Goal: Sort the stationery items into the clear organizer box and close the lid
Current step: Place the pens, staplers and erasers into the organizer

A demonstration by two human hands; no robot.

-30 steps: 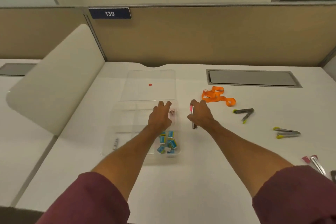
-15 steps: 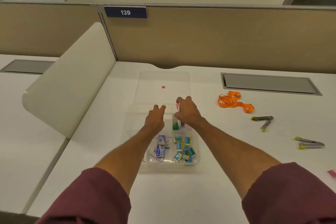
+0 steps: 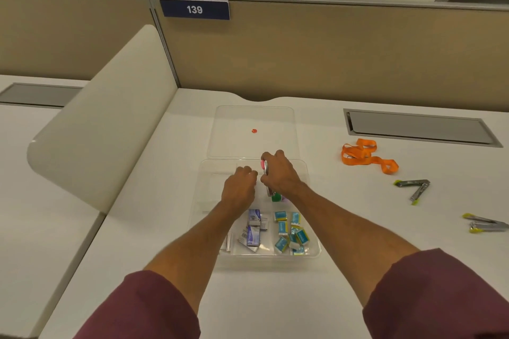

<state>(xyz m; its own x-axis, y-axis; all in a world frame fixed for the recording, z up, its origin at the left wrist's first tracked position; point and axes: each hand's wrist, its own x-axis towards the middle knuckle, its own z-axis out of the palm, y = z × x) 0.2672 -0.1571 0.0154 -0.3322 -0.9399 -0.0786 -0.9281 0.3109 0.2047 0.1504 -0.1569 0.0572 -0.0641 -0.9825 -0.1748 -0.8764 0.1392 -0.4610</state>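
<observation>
The clear organizer box [image 3: 314, 252] lies on the white desk with its lid [image 3: 253, 118] folded open behind it. Over the box's far middle compartment, my right hand [image 3: 279, 173] is shut on a metal clipper with a pink tip [image 3: 265, 170]. My left hand [image 3: 239, 190] hovers just left of it with curled fingers, holding nothing I can see. Small blue-green boxes [image 3: 290, 234] fill the near right compartment and purple staple boxes [image 3: 253, 228] the near middle one. Something green [image 3: 276, 197] shows below my right wrist.
An orange lanyard [image 3: 363, 157] lies right of the box. Two metal clippers with yellow tips [image 3: 413, 187] [image 3: 484, 224] rest further right. A grey cable hatch [image 3: 418, 128] is set into the desk. A white curved divider [image 3: 104, 124] stands at the left.
My right hand carried the pink-tipped clipper leftward from beside the box to over its far compartments. My left hand stayed over the box. The camera shifted, so everything sits further right in view.
</observation>
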